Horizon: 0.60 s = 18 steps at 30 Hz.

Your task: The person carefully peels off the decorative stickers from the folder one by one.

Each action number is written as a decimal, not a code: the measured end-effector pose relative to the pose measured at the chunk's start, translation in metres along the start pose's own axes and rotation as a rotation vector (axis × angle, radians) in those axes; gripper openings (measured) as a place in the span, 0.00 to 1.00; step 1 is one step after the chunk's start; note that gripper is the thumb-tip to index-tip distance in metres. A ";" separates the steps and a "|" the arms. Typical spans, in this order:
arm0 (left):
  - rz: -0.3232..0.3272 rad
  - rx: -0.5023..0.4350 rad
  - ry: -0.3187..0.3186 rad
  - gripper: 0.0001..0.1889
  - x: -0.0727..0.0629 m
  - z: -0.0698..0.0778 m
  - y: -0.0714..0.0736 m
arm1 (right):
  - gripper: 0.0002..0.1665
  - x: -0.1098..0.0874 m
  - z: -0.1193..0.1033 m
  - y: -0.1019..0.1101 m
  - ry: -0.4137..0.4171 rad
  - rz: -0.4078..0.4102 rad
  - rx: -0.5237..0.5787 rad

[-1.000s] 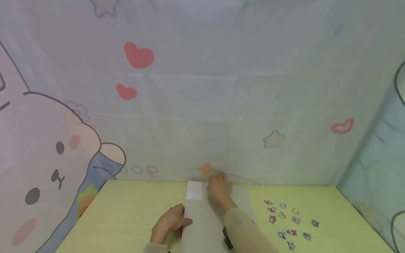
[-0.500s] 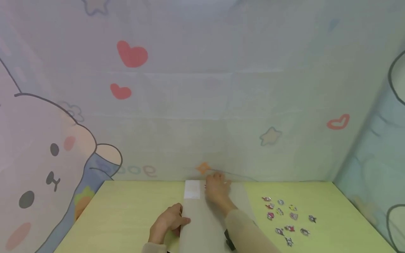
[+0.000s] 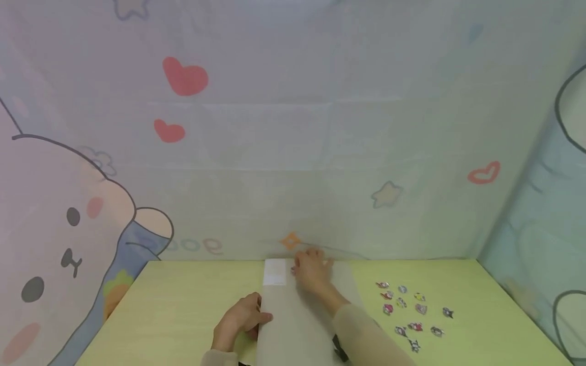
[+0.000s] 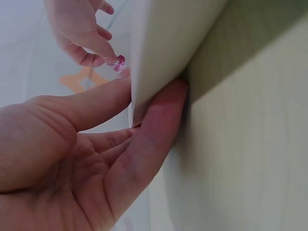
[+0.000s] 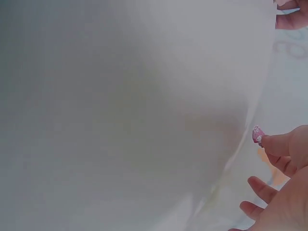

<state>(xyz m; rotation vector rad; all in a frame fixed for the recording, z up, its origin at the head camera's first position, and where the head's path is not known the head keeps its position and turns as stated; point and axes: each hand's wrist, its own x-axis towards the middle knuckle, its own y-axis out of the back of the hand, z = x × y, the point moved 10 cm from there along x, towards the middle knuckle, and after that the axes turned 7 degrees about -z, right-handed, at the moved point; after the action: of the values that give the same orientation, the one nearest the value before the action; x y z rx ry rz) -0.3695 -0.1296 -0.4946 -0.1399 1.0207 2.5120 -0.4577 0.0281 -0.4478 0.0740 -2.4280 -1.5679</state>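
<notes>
A long, pale grey flat piece (image 3: 297,325) lies on the yellow table, with a white label (image 3: 274,272) at its far left corner. My left hand (image 3: 242,315) grips its left edge; in the left wrist view the thumb is on one face and the fingers reach behind the edge. Over the far end, my right hand (image 3: 313,272) pinches a small pink character sticker (image 5: 258,135) between thumb and fingertip. That sticker's edge peeks out beside the hand in the head view. The right hand's other fingers are spread.
Several small character stickers (image 3: 401,302) lie scattered on the table (image 3: 192,315), right of the grey piece. A printed cloth (image 3: 274,168) with hearts and a rabbit hangs behind the table's far edge. A dark object (image 3: 340,348) shows beside the right sleeve.
The head view has shifted slightly, sliding the scene leftward. The sticker at my right fingertips has come into sight in the head view. My left hand keeps its hold on the grey piece.
</notes>
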 end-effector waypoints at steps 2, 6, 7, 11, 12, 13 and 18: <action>0.002 -0.007 -0.009 0.14 -0.001 0.002 0.000 | 0.15 -0.003 -0.003 0.004 0.018 0.009 -0.002; -0.001 -0.026 -0.022 0.13 -0.002 0.004 -0.001 | 0.13 -0.009 -0.003 0.011 0.061 0.029 0.020; -0.002 -0.033 -0.022 0.13 -0.002 0.004 -0.001 | 0.13 -0.010 -0.002 0.013 0.066 0.031 0.030; -0.006 -0.042 -0.022 0.13 -0.002 0.004 -0.002 | 0.11 -0.014 0.005 0.021 0.070 0.037 0.046; -0.006 -0.044 -0.022 0.13 -0.002 0.005 -0.002 | 0.11 -0.015 0.007 0.023 0.065 0.035 0.042; -0.004 -0.038 -0.020 0.13 -0.003 0.005 -0.001 | 0.11 -0.016 0.008 0.026 0.068 0.035 0.038; 0.001 -0.025 -0.025 0.13 -0.004 0.008 0.000 | 0.11 -0.028 0.007 0.045 0.095 0.021 0.035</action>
<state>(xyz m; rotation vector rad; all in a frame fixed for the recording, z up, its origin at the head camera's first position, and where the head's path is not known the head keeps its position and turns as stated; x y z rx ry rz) -0.3651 -0.1259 -0.4880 -0.1153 0.9794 2.5216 -0.4283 0.0579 -0.4152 0.1258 -2.3756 -1.4779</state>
